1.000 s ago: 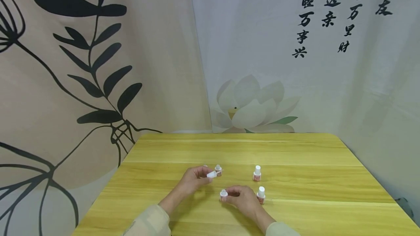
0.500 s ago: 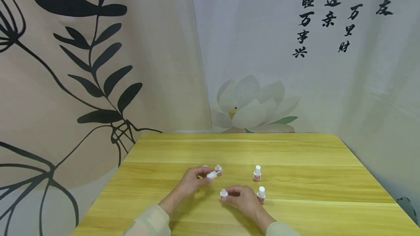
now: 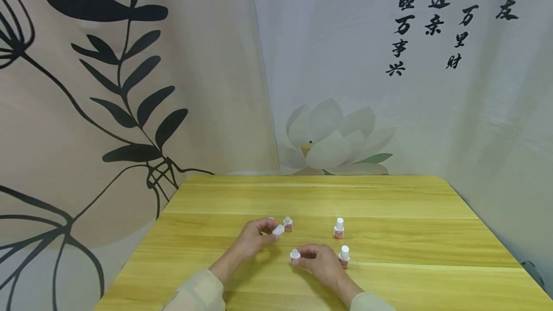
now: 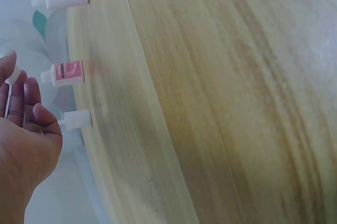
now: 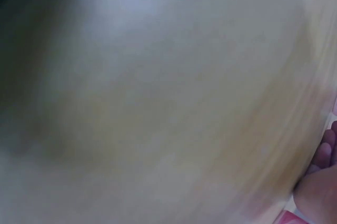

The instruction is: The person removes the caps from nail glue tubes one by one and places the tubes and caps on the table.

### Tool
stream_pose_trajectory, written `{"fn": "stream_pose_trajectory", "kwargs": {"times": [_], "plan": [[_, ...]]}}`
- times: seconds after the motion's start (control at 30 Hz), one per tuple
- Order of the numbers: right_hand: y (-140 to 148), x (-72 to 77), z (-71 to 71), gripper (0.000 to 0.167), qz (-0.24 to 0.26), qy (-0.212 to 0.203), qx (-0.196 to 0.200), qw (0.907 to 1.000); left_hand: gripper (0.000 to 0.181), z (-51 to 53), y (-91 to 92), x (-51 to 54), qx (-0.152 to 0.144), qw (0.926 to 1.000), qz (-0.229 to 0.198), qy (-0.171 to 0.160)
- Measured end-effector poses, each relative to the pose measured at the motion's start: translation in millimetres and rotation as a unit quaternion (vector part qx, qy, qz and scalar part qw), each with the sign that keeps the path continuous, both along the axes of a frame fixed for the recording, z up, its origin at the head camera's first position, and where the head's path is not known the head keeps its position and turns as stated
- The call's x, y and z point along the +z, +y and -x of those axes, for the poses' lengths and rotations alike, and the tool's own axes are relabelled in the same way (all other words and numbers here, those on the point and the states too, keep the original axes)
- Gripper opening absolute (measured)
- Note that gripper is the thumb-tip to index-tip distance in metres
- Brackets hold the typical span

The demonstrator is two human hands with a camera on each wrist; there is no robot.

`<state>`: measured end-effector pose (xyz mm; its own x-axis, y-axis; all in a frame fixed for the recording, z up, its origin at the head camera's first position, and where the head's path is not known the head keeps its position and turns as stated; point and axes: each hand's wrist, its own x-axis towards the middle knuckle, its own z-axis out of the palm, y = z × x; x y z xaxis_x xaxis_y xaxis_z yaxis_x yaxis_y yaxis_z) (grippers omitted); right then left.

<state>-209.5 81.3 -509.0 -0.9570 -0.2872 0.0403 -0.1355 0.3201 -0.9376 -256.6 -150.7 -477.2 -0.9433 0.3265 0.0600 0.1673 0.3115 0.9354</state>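
In the head view the left hand pinches a small white cap between thumb and fingers. The left wrist view shows a thin stem extending from that cap. Beside the cap stands a pink-labelled bottle with a narrow top. Closer to the person, the right hand grips another small bottle, its narrow tip uncovered. Another white cap stands on the table near the left hand, a thin stem pointing up from it. The right wrist view catches only part of the right hand.
Two white-capped bottles stand right of the hands, one farther back and one beside the right hand. All this is on a yellow wood-grain table. Printed curtains hang behind its far edge.
The cap in the left hand has tilted slightly. Both hands otherwise keep their places, and the standing bottles have not moved.
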Motion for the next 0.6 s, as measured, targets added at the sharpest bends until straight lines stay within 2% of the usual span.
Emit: {"fn": "stream_pose_trajectory", "kwargs": {"times": [0.2, 0.37, 0.6], "plan": [[0.1, 0.5, -0.2, 0.025, 0.008, -0.001, 0.003, 1.0, 0.02, -2.0, 0.8, 3.8, 0.001, 1.0, -0.002, -0.002], [0.2, 0.4, 0.0, 0.026, 0.008, 0.0, 0.001, 1.0, 0.025, -0.7, 1.8, 1.4, 0.007, 1.0, 0.004, 0.002], [0.2, 1.1, -0.5, 0.026, 0.008, -0.001, 0.001, 1.0, 0.023, -0.5, 3.2, 0.8, 0.004, 0.9999, 0.002, 0.011]]}}
